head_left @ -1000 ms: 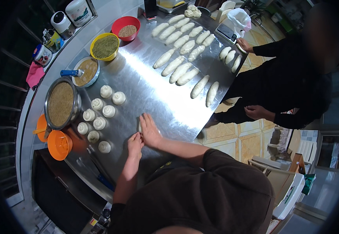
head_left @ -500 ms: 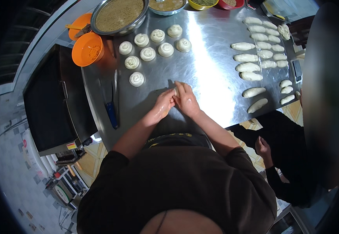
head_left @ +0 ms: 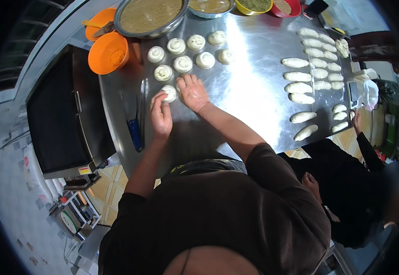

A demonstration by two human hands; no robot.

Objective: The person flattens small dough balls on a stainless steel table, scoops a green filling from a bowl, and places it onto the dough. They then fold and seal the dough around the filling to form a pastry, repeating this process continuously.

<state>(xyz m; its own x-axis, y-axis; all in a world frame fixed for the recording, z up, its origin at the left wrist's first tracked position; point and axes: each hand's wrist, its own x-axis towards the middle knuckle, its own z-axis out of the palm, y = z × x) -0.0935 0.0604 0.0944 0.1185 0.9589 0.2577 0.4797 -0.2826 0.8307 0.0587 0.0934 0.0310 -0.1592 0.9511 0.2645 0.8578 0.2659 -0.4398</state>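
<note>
On the steel table (head_left: 231, 137), my left hand (head_left: 161, 117) has curved fingers at the front-left edge of a coiled white dough bun (head_left: 170, 93), touching it, with thumb and fingers apart. Just right of that bun, my right hand (head_left: 192, 94) lies palm down with bent, slightly spread fingers; whether anything small is under its fingertips is hidden. More coiled buns (head_left: 183, 64) stand behind both hands in loose rows. A blue-handled tool (head_left: 135, 135) and long metal utensils lie left of my left hand.
Orange bowls (head_left: 107, 55), a steel bowl (head_left: 151, 13) and other filled bowls line the back. Oval dough pieces (head_left: 302, 117) lie in rows at right. A black appliance (head_left: 62, 114) stands left. A co-worker in black (head_left: 346, 192) is at right, one hand (head_left: 356, 120) by the table edge.
My hands were together near the front of the table; they have separated and moved forward to the nearest coiled bun. The camera view has swung, shifting the table within the picture.
</note>
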